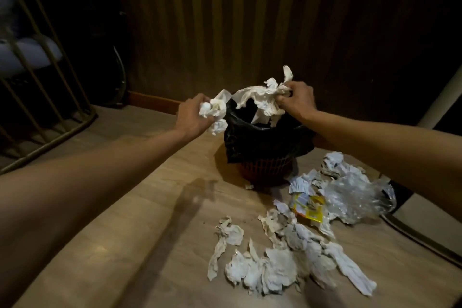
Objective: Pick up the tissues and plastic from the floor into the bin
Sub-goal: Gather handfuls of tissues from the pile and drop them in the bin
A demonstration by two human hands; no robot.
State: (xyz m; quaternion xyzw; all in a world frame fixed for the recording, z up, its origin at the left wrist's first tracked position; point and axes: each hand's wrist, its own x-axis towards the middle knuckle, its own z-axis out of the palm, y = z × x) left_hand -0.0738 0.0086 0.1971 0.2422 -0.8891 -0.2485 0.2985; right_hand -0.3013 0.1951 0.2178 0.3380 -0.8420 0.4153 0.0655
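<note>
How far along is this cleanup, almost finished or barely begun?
Early to midway, I'd say. Done: hard to tell, since the inside of the bin is hidden. In hand: the left hand holds a tissue wad and the right hand a larger tissue bunch, both at the bin's mouth. Left: a big scatter of tissues, a clear plastic bag and a yellow wrapper on the floor.

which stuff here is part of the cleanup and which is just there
Part of the job:
bin with black liner
tissues in left hand and right hand
tissues on floor
clear plastic
yellow wrapper

Just there:
metal rack
slatted wall
</note>
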